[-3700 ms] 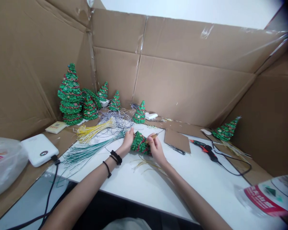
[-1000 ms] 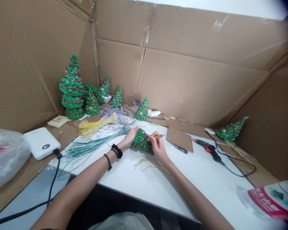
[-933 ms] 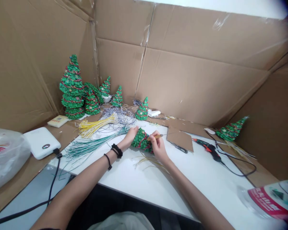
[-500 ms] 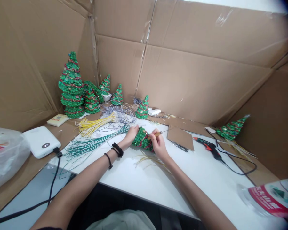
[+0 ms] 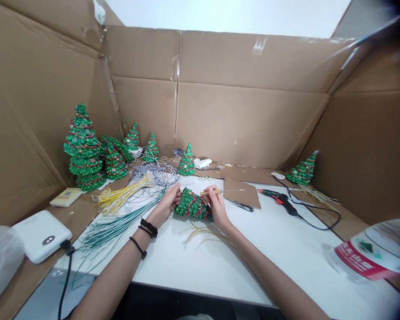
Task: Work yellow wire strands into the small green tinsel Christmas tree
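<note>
A small green Christmas tree with red garland lies on its side on the white tabletop between my hands. My left hand is closed at its left end, fingertips against the greenery; exactly what they pinch is partly hidden. My right hand grips a wooden-handled awl-like tool above the tree's right end. Its thin metal shaft points right, away from the tree, and the shape of its tip is too small to make out. Yellowish wire strands lie just in front of the tree.
Left are green wires, yellow wires, grey tangled wire and a white power bank. Decorated trees stand behind. Right are scissors, cardboard, a glue gun and a plastic bottle.
The camera view has tilted up and turned right. The tool has swung from slanting to nearly level, and its handle sits a little farther from the tree. My left fingers have shifted on the tree's end.
</note>
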A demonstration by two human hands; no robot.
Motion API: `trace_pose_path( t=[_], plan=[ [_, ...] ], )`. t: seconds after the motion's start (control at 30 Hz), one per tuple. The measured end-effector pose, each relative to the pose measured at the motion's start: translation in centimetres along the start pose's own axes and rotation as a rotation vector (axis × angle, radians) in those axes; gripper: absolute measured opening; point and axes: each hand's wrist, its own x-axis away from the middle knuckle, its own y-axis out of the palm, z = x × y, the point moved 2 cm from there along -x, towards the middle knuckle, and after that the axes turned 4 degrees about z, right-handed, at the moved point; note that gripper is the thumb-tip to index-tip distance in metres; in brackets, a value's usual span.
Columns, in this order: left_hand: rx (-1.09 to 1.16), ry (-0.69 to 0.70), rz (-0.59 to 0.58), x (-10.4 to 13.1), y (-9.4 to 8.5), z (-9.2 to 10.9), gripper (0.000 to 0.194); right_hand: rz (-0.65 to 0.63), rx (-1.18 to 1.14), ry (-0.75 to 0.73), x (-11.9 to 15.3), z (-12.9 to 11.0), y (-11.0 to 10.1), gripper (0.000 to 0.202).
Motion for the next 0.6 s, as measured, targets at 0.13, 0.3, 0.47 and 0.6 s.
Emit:
trace_pose_path(
  t=[0.13, 0.3, 0.47, 0.6],
  plan=[
    [-0.017, 0.061, -0.056, 0.6, -1.6, 2.6, 0.038, -0.02, -0.054, -0.014, 0.1, 0.1, -0.3, 0.028],
    [-0.547, 0.082, -0.084, 0.7, -4.6, 3.9, 0.039, -0.014, 0.062, -0.055, -0.2, -1.3, -0.4, 0.028],
    [-0.72, 0.033, -0.176, 1.0, -5.1, 4.0, 0.034, 0.112, 0.039, -0.288, 2.6, -10.6, 0.5, 0.033],
    [-0.796, 0.006, -0.202, 1.1, -5.3, 4.4, 0.027, 0.077, 0.041, -0.232, 8.5, -17.1, 0.3, 0.036]
  ],
)
